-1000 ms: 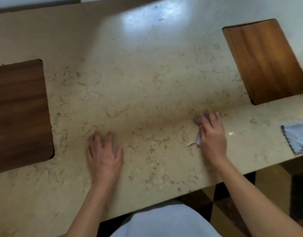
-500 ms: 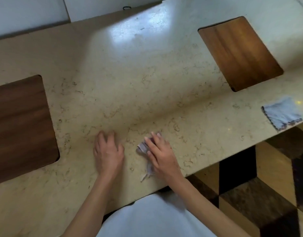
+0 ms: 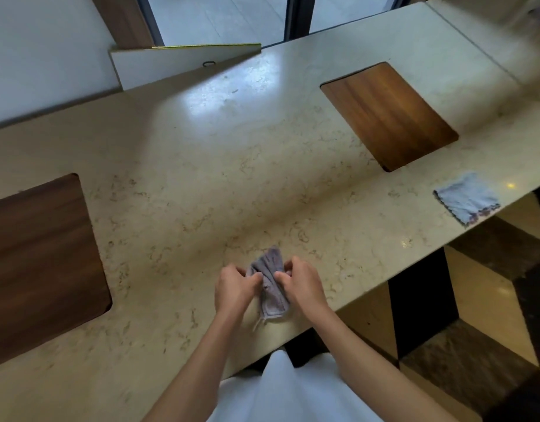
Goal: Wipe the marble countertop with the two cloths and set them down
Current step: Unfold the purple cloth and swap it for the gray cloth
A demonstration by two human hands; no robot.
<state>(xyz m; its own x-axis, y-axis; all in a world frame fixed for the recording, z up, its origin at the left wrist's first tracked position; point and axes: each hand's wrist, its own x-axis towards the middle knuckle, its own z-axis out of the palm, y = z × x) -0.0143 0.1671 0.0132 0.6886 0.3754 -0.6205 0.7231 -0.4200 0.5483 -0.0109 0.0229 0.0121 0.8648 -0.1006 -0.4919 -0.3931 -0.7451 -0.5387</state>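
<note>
With both the left hand and right hand pinching the grey cloth between curled fingers near the bench edge, a loose grip could drop it floorward, while the second cloth lies well right.

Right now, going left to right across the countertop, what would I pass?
Dark wood inset → left hand → grey cloth → right hand → lighter wood inset → blue cloth.
</note>
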